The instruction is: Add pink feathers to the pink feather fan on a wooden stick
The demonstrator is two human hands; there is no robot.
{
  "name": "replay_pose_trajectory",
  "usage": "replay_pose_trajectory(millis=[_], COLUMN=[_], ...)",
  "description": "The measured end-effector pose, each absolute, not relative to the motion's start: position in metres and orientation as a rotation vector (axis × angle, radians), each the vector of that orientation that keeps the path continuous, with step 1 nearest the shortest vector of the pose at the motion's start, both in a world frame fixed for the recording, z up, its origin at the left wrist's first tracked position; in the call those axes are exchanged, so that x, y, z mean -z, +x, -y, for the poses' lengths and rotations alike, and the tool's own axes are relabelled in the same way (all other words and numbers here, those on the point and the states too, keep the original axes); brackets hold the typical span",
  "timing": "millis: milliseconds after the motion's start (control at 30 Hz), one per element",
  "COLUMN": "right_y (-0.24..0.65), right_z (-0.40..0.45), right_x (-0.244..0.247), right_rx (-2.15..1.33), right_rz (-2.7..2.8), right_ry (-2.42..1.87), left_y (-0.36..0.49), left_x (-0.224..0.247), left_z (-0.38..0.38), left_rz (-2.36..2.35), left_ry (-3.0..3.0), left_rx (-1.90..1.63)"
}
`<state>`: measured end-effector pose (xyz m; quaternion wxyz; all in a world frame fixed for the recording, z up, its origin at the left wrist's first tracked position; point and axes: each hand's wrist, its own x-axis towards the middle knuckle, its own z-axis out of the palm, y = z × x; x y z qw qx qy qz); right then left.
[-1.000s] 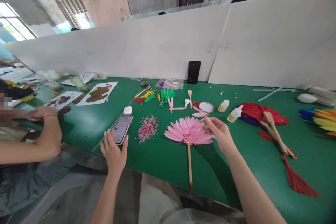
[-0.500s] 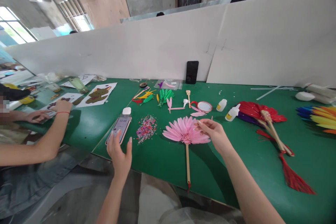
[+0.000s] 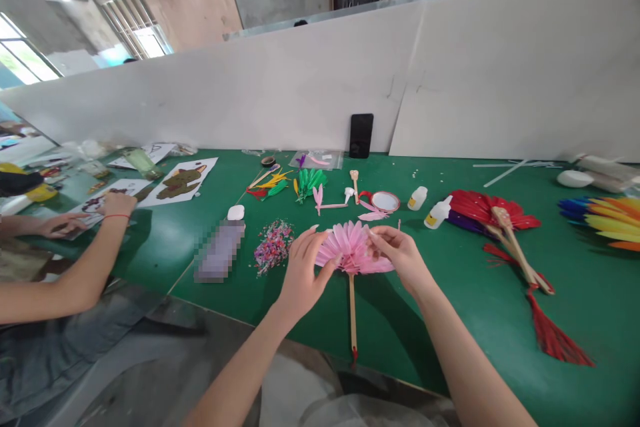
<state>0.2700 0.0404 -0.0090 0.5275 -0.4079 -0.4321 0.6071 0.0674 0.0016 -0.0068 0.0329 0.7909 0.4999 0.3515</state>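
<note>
A pink feather fan lies on the green table in front of me, its wooden handle pointing towards me with a red cord at the end. My left hand is over the fan's left feathers, thumb and fingers apart. At the right side, my right hand pinches the fan's feathers near their upper edge; its fingertips partly cover what they grip. Left of the fan is a pile of coloured confetti-like bits. Behind it lie loose pink feathers and a roll of tape.
Two glue bottles stand to the right, beside a red feather fan with a tassel. A blurred phone lies left, and a black phone leans on the white partition. A co-worker's arm works at far left.
My left hand has moved right, from the phone on the table to the fan's left feathers. My right hand stays at the fan's right side. The view has shifted slightly.
</note>
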Motion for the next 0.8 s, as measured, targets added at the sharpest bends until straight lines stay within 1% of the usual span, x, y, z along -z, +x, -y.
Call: replay_pose_trajectory(millis=[167,333,500,700,800], right_y=[0.274,0.276,0.279,0.275,0.273], right_z=[-0.043,-0.046,-0.048,-0.046,-0.044], right_x=[0.011,0.013,0.015,0.014,0.013], right_rx=[-1.426,-1.372,-1.349,-1.411,-1.351], right_rz=[1.017,0.995,0.979,1.011,1.074], right_ry=[-0.979,-1.005,-1.034,-1.038,-1.088], left_y=[0.105,0.139,0.150,0.146,0.146], left_x=[-0.006,-0.006,0.004,0.012,0.014], left_z=[-0.042,-0.071,-0.072,-0.065,-0.062], left_rz=[-1.312,-1.135,-1.051,-1.021,-1.002], left_ry=[2.481,2.461,2.403,2.329,2.275], left_rx=[-1.020,-1.067,-1.157,-1.224,-1.244])
